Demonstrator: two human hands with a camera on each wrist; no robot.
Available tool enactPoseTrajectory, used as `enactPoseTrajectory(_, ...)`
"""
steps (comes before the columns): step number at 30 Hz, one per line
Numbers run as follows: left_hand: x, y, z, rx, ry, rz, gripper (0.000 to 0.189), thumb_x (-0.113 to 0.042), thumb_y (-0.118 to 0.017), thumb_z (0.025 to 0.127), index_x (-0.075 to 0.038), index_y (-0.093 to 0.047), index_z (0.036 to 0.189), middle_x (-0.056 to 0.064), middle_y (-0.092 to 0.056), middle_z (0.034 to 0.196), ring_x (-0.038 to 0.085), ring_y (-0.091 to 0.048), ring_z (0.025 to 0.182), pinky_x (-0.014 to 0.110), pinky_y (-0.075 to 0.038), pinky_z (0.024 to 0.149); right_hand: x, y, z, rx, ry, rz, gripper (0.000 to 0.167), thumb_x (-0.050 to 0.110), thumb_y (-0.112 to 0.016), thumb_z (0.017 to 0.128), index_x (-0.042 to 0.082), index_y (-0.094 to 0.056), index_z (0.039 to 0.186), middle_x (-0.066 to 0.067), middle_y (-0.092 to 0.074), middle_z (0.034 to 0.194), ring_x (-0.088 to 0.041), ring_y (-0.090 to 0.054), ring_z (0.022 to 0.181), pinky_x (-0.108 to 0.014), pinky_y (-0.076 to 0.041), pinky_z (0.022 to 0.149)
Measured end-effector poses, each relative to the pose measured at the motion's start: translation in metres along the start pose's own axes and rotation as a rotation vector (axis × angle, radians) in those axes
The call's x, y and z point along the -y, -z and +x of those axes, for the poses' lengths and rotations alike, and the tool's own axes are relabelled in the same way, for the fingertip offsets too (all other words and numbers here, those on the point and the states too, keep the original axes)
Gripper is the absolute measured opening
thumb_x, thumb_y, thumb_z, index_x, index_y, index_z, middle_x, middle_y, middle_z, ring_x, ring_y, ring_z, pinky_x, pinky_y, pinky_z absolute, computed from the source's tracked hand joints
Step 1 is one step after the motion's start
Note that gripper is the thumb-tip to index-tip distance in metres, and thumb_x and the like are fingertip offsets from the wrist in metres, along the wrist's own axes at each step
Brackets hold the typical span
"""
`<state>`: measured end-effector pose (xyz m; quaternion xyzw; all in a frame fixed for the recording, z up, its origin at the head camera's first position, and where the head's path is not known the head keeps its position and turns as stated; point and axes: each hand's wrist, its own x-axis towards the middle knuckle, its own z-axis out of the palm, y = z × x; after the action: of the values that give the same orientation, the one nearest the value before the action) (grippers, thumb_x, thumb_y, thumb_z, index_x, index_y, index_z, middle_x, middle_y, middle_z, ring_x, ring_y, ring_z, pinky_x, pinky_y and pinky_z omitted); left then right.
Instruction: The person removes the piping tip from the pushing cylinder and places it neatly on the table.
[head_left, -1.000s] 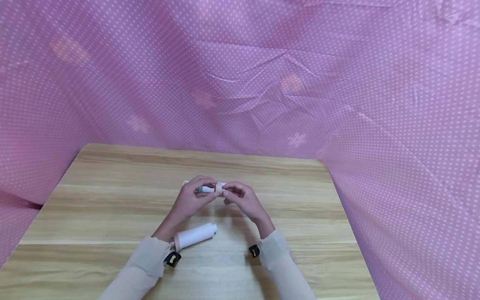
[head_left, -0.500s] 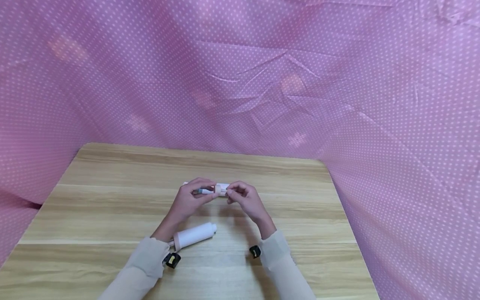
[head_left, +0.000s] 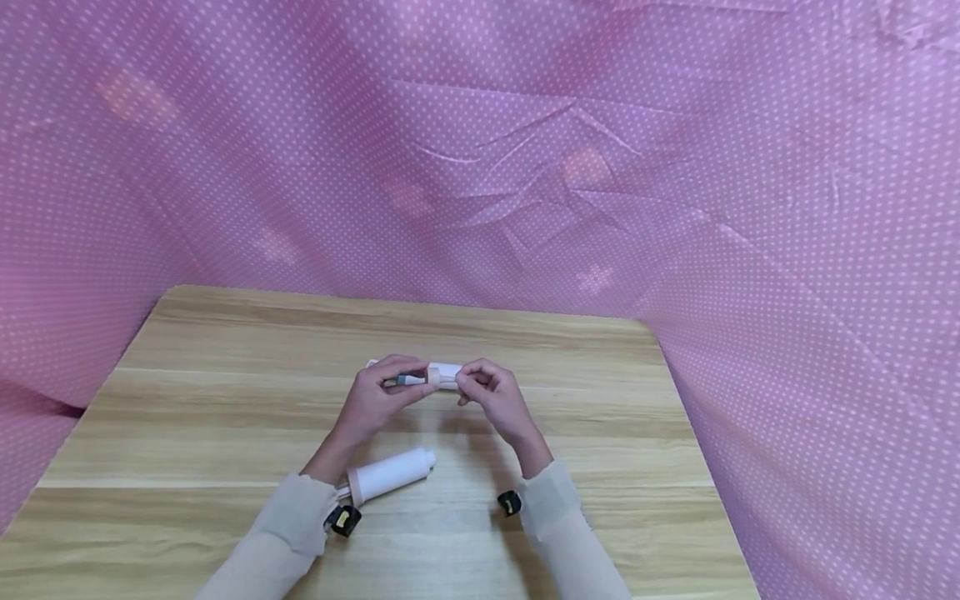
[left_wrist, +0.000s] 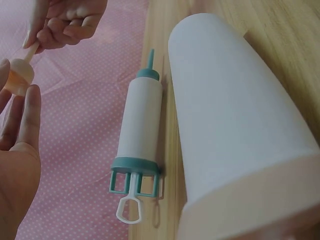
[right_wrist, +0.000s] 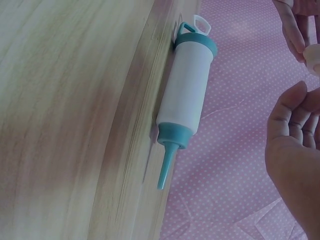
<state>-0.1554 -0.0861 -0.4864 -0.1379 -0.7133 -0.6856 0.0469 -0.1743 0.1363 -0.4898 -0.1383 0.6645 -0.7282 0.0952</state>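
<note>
Between the two hands is a small pale peach nozzle cap point(head_left: 432, 377) with a thin spout. My left hand point(head_left: 378, 393) holds its wide collar between thumb and fingers. My right hand point(head_left: 492, 398) pinches the thin spout point(left_wrist: 33, 50) from the right side. Just behind the hands lies a white decorating syringe with teal ends point(left_wrist: 140, 120); its teal nozzle point(right_wrist: 170, 155) is fitted, and the hands partly cover it in the head view. A second white syringe with a peach collar point(head_left: 390, 477) lies beside my left forearm, its narrow neck point(head_left: 430, 458) bare and pointing right.
The wooden table point(head_left: 600, 467) carries both syringes. Pink dotted cloth point(head_left: 480, 167) hangs behind the table and along its sides. A black camera mount sits at each wrist, the left one point(head_left: 344, 520) close to the peach-collared syringe's rear end.
My right hand has shifted slightly right along the spout, uncovering more of it and of the teal-ended syringe behind. The left hand keeps its hold on the collar, almost in place.
</note>
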Motion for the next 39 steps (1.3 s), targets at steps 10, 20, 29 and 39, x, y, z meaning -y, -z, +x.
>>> enactPoseTrajectory(10, 0.004, -0.002, 0.001, 0.001, -0.045, 0.048, 0.033, -0.007, -0.084, 0.084, 0.001, -0.075, 0.115, 0.013, -0.068, 0.117, 0.021, -0.066, 0.105, 0.031, -0.058, 0.088, -0.003, 0.003, 0.000, 0.047, 0.015, 0.042, 0.019, -0.003, -0.058, 0.100, -0.017, -0.058, 0.112, -0.004, -0.070, 0.092, -0.014, -0.067, 0.078, -0.029, -0.060, 0.078)
enactPoseTrajectory(20, 0.004, -0.005, 0.000, 0.002, -0.055, 0.074, 0.031, 0.004, -0.080, 0.083, 0.006, -0.072, 0.113, 0.020, -0.067, 0.118, 0.021, -0.065, 0.105, 0.039, -0.058, 0.089, 0.000, 0.001, 0.000, 0.074, 0.019, 0.024, 0.018, -0.003, -0.058, 0.100, -0.016, -0.058, 0.113, -0.015, -0.072, 0.096, -0.013, -0.068, 0.077, -0.031, -0.060, 0.080)
enactPoseTrajectory(29, 0.000, -0.003, 0.005, 0.018, -0.065, 0.024, 0.033, -0.001, -0.082, 0.083, 0.004, -0.073, 0.114, 0.018, -0.066, 0.117, 0.020, -0.066, 0.103, 0.034, -0.057, 0.088, 0.004, -0.001, 0.003, 0.102, 0.035, 0.015, 0.019, -0.004, -0.058, 0.100, -0.017, -0.057, 0.113, -0.038, -0.064, 0.105, -0.014, -0.068, 0.077, -0.031, -0.060, 0.080)
enactPoseTrajectory(39, 0.002, 0.003, 0.008, 0.046, -0.054, 0.005, 0.034, -0.003, -0.083, 0.083, 0.001, -0.074, 0.115, 0.013, -0.066, 0.117, 0.017, -0.066, 0.103, 0.029, -0.057, 0.088, 0.000, -0.008, 0.008, 0.061, 0.035, 0.079, 0.016, -0.005, -0.061, 0.098, -0.018, -0.057, 0.106, -0.004, -0.071, 0.093, -0.016, -0.068, 0.081, -0.031, -0.060, 0.080)
